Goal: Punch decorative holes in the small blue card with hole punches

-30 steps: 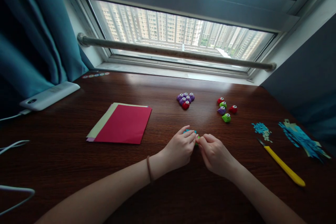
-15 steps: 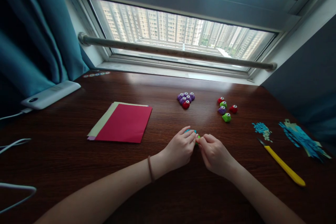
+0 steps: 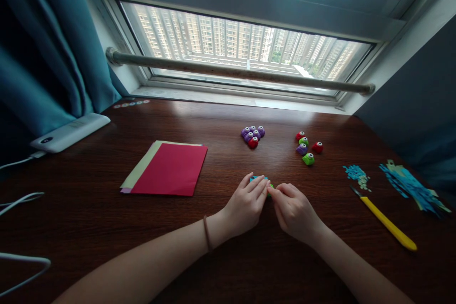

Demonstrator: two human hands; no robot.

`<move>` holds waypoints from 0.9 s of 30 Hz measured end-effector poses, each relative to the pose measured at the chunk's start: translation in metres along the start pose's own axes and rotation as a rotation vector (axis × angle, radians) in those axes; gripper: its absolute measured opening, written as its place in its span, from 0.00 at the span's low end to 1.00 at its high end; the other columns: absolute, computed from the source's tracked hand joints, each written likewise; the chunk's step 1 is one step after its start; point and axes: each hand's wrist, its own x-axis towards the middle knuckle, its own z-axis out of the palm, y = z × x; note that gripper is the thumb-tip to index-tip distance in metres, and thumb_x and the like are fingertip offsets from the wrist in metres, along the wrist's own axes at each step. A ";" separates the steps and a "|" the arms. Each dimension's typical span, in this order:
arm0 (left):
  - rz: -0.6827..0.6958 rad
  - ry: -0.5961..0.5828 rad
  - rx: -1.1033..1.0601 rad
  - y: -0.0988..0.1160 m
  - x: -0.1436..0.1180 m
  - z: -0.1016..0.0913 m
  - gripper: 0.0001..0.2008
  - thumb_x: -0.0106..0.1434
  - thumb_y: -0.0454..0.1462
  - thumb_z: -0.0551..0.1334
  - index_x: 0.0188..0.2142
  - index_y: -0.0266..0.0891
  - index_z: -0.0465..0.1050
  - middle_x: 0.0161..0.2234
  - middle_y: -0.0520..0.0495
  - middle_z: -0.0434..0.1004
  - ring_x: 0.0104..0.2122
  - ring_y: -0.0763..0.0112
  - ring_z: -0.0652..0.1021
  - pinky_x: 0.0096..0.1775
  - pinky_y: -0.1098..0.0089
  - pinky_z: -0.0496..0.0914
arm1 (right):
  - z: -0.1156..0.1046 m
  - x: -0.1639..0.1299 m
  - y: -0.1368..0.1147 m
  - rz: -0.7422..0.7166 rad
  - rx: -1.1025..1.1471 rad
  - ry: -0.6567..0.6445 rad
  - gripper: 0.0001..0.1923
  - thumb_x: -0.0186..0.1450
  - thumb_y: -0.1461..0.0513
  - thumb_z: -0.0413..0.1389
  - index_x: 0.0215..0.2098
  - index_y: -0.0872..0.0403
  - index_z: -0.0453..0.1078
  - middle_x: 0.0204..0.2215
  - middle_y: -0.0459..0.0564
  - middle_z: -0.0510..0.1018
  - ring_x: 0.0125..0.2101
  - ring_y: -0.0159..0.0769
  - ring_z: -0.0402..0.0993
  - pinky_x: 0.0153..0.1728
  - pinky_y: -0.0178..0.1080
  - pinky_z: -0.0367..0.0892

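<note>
Fingertips (image 3: 268,189) of both your hands meet over a small blue-and-green piece (image 3: 259,179) at mid-table, just short of the wooden table's (image 3: 228,256) centre. Your left hand (image 3: 245,204) is curled around the piece from the left, fingers closed on it; your right hand (image 3: 294,209) pinches in at its green edge from the other side. The piece sits low, at or just above the tabletop, and touches nothing else.

Work it well by keeping both wrists down on the wood and letting only the fingertips move, since a thing this small slips easily; a firm left-hand hold would leave the right free for the fine pinch.

Further out, a stack of paper (image 3: 167,169) with a red sheet on top lies well to your left. Beyond your hands sit a tight cluster of purple and red punches (image 3: 252,135) and a looser group (image 3: 307,148) in red, green and purple. To your right lie blue paper bits (image 3: 355,175), a yellow-handled knife (image 3: 386,221) and a heap of blue scraps (image 3: 409,185).

Your fingers cover most of the piece, so its shape and make cannot be told, nor whether the right hand holds anything of its own. The scrap heap and your forearms run out of frame.
</note>
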 end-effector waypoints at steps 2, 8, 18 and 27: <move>-0.024 -0.003 -0.031 0.000 0.000 0.000 0.20 0.62 0.30 0.47 0.53 0.26 0.61 0.53 0.36 0.65 0.56 0.57 0.61 0.57 0.53 0.53 | 0.002 -0.002 0.002 -0.011 0.028 0.047 0.15 0.62 0.71 0.42 0.45 0.65 0.64 0.31 0.58 0.70 0.32 0.40 0.63 0.34 0.43 0.65; -0.156 0.018 -0.185 -0.003 0.002 -0.002 0.21 0.60 0.29 0.50 0.53 0.31 0.60 0.52 0.42 0.66 0.55 0.60 0.61 0.56 0.56 0.55 | 0.008 -0.005 0.008 0.070 0.187 0.138 0.21 0.63 0.70 0.47 0.55 0.59 0.58 0.36 0.54 0.72 0.37 0.38 0.65 0.39 0.42 0.67; -0.288 -0.086 -0.202 -0.008 0.003 0.001 0.25 0.60 0.36 0.57 0.56 0.33 0.56 0.55 0.39 0.61 0.57 0.57 0.58 0.56 0.52 0.54 | 0.018 -0.006 0.026 0.253 0.356 0.090 0.30 0.60 0.67 0.53 0.59 0.53 0.50 0.40 0.52 0.71 0.42 0.39 0.66 0.45 0.46 0.66; -0.209 -0.130 -0.060 -0.006 0.002 0.002 0.20 0.62 0.35 0.53 0.54 0.33 0.60 0.56 0.37 0.60 0.57 0.58 0.58 0.55 0.53 0.55 | 0.008 -0.006 0.042 0.532 0.605 0.175 0.29 0.58 0.61 0.57 0.56 0.53 0.55 0.36 0.50 0.74 0.35 0.37 0.72 0.41 0.44 0.68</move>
